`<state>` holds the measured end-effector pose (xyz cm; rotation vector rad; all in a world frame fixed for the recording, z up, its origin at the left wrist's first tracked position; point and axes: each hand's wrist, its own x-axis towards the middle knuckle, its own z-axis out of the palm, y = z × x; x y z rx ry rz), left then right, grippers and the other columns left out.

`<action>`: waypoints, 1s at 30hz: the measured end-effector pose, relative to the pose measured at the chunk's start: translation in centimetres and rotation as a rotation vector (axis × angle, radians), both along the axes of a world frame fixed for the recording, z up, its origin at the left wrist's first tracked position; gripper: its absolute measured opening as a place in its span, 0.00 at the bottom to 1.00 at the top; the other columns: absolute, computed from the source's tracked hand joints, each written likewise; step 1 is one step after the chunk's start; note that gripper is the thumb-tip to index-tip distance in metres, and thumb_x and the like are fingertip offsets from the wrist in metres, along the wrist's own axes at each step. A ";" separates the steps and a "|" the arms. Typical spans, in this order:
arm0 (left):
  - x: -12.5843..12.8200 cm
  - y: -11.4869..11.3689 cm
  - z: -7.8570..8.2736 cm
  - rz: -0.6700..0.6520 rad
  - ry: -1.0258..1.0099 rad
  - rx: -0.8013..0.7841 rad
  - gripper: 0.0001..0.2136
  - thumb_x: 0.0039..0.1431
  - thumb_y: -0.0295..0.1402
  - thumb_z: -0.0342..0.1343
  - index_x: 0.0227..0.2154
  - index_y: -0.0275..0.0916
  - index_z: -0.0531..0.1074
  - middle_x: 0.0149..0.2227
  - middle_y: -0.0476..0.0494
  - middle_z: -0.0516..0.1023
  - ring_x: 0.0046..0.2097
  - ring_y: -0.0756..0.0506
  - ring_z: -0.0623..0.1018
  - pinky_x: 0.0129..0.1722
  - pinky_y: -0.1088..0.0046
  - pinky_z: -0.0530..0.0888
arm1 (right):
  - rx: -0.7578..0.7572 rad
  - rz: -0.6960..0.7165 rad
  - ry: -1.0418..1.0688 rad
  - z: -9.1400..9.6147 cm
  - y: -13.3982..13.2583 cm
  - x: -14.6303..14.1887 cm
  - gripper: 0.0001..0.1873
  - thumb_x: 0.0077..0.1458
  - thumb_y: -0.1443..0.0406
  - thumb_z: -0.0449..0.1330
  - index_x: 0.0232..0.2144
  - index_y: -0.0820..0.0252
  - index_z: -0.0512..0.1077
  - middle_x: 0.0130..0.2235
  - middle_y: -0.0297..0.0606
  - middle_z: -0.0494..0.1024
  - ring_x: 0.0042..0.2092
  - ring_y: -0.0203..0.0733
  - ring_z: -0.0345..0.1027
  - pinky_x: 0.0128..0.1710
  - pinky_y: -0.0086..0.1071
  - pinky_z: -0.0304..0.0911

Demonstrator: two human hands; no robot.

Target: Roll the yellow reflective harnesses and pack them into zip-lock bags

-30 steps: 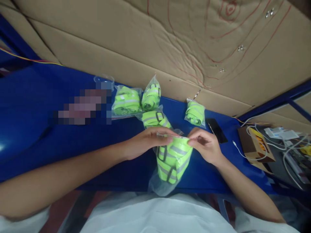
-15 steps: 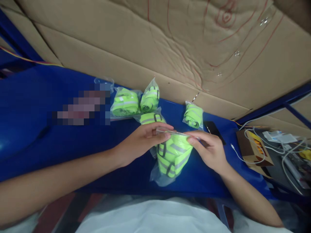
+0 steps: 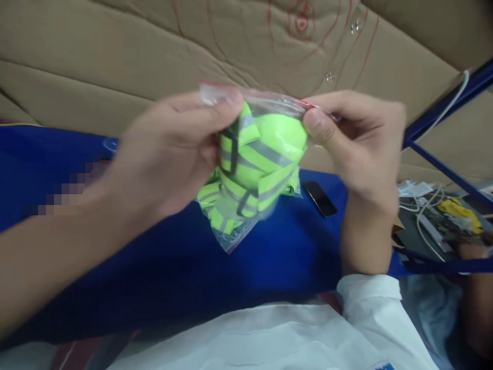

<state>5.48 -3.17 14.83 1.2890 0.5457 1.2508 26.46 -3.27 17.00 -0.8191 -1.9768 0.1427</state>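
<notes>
Between my hands hangs a clear zip bag (image 3: 265, 154) holding a folded neon-yellow reflective strap with grey stripes and dark buckles. My left hand (image 3: 177, 144) pinches the bag's red-lined top edge at its left corner, thumb toward me. At the other end of that edge, my right hand (image 3: 358, 139) pinches the plastic between thumb and fingers. The bag is lifted off the table toward my face. Behind and below it lies another bagged neon strap (image 3: 223, 223), partly covered by the held bag.
On the blue table (image 3: 281, 257) a black phone (image 3: 319, 199) lies right of the bags. A cardboard wall (image 3: 115, 61) stands behind. At right, beyond a blue frame bar (image 3: 450, 169), are white cables (image 3: 423, 216) and a yellow item (image 3: 460, 213). Another person's arm (image 3: 477, 298) shows at lower right.
Both hands have raised the bag up from just above the table and nearer the camera. They still grip its top edge, and the view has shifted to the right.
</notes>
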 end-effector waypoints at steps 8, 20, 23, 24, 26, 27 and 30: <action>0.0 -0.6 -3.1 -0.068 0.058 -0.050 0.11 0.72 0.33 0.57 0.42 0.43 0.86 0.47 0.46 0.85 0.52 0.41 0.83 0.49 0.69 0.81 | -0.096 0.060 0.153 -3.2 -1.0 -0.7 0.07 0.68 0.64 0.64 0.36 0.59 0.75 0.37 0.29 0.77 0.39 0.30 0.73 0.42 0.25 0.70; -2.0 -2.5 -11.1 -0.060 0.057 -0.360 0.20 0.57 0.45 0.74 0.50 0.46 0.84 0.52 0.45 0.84 0.54 0.42 0.81 0.51 0.74 0.76 | -0.826 0.153 0.306 -11.0 -2.6 2.0 0.20 0.63 0.49 0.69 0.35 0.61 0.78 0.30 0.35 0.78 0.30 0.31 0.70 0.31 0.24 0.69; -2.0 -2.1 -12.9 -0.068 0.189 -0.395 0.24 0.57 0.54 0.71 0.47 0.40 0.85 0.45 0.41 0.86 0.46 0.42 0.82 0.44 0.74 0.76 | -0.854 0.084 0.373 -13.0 -3.1 2.8 0.22 0.62 0.50 0.69 0.30 0.63 0.77 0.27 0.36 0.78 0.27 0.32 0.71 0.29 0.25 0.70; -2.0 -1.9 -13.2 -0.060 0.235 -0.382 0.25 0.58 0.56 0.69 0.46 0.38 0.86 0.42 0.41 0.86 0.44 0.42 0.82 0.42 0.73 0.76 | -0.833 0.058 0.379 -13.3 -3.3 3.0 0.21 0.62 0.50 0.69 0.30 0.63 0.78 0.27 0.36 0.78 0.27 0.33 0.71 0.28 0.25 0.70; -2.2 -1.7 -13.5 -0.063 0.282 -0.348 0.25 0.61 0.56 0.66 0.45 0.38 0.86 0.41 0.41 0.86 0.44 0.42 0.82 0.42 0.72 0.76 | -0.782 0.021 0.361 -13.5 -3.7 3.4 0.19 0.63 0.52 0.69 0.29 0.62 0.79 0.27 0.37 0.79 0.26 0.33 0.72 0.28 0.25 0.70; -2.4 -1.7 -13.6 -0.080 0.282 -0.338 0.24 0.63 0.56 0.65 0.45 0.38 0.86 0.41 0.41 0.86 0.45 0.41 0.82 0.44 0.71 0.76 | -0.754 0.011 0.344 -13.5 -3.8 3.5 0.19 0.64 0.53 0.69 0.28 0.62 0.79 0.27 0.36 0.79 0.26 0.32 0.72 0.28 0.24 0.70; -2.8 -1.8 -13.4 -0.137 0.276 -0.322 0.21 0.66 0.53 0.64 0.47 0.40 0.86 0.43 0.42 0.86 0.49 0.41 0.82 0.48 0.71 0.76 | -0.686 0.012 0.279 -13.4 -4.1 3.6 0.17 0.65 0.56 0.68 0.28 0.61 0.78 0.27 0.36 0.79 0.28 0.31 0.73 0.31 0.23 0.70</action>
